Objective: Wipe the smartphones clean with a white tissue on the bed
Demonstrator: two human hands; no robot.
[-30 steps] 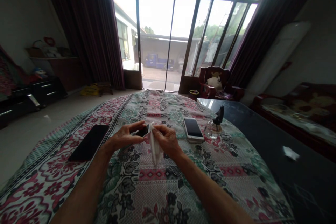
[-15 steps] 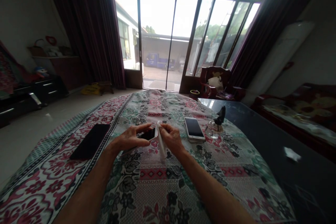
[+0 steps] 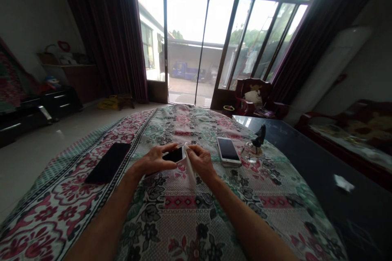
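My left hand point(image 3: 154, 160) grips a smartphone point(image 3: 174, 155) by its long edges, thumb on the near side and fingers on the far side. Its dark screen faces up, and a white end shows at the right. Pinched in my right hand point(image 3: 200, 160) is a white tissue point(image 3: 190, 173), which touches the phone's right end and hangs down over the cloth. Right of my hands, a white phone point(image 3: 228, 151) lies face up on top of another flat piece. Farther left rests a dark flat slab point(image 3: 108, 163), perhaps a tablet or large phone.
A floral tablecloth point(image 3: 183, 220) covers the table. Past the white phone stands a clear glass bottle point(image 3: 250, 153) with a black spray-type top point(image 3: 260, 135). On the dark table point(image 3: 315, 163) at right lies a crumpled white paper point(image 3: 343, 182).
The phone in my left hand has tilted slightly, so more of its screen shows. My right hand keeps the tissue at its end. The whole view has shifted a little.
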